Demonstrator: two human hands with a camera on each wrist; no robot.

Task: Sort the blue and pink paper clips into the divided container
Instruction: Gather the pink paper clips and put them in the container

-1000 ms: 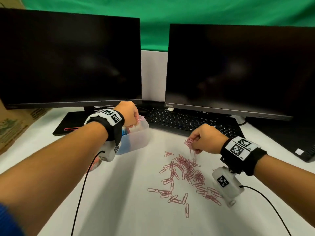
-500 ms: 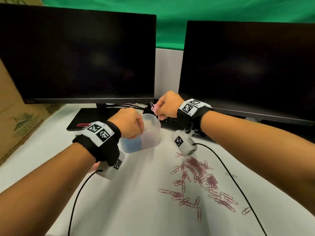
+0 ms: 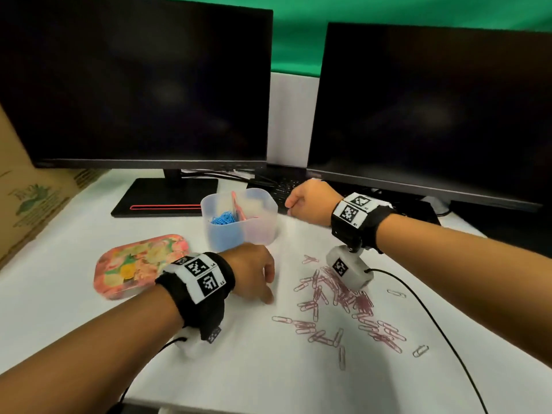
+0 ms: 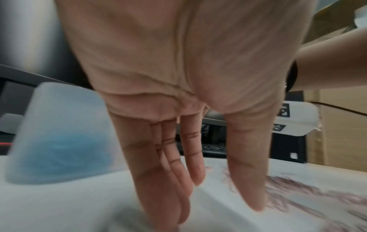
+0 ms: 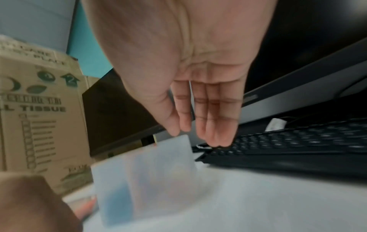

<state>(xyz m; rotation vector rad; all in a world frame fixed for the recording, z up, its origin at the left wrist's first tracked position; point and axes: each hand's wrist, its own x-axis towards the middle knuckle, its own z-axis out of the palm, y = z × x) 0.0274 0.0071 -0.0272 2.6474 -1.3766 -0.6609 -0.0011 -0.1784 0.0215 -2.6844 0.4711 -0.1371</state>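
The clear plastic divided container (image 3: 239, 218) stood on the white counter (image 3: 268, 383) near its far edge, just in front of the two dark screens. Its left part held a heap of blue paper clips (image 3: 222, 218), and a few pink ones lay in the right part beside the pink middle wall. The left hand (image 3: 252, 274) was low over the counter, just in front of the container, with its fingers (image 4: 168, 188) straight and spread and nothing in them. The right hand (image 3: 310, 201) was up beside the container's right side, with relaxed, straight fingers (image 5: 210, 122) and nothing held either. The pile of loose pink paper clips (image 3: 343, 297) lay toward the right of the counter, well apart from the container. I think the next job was to pick up more pink clips. To do it well, a hand should come down on the edge of the pile, pinch a small bunch, lift it slowly so tangled clips fall free, then drop it only in the right part. The flowery flat tin lid (image 3: 137, 264) lay to the left, out of the way.
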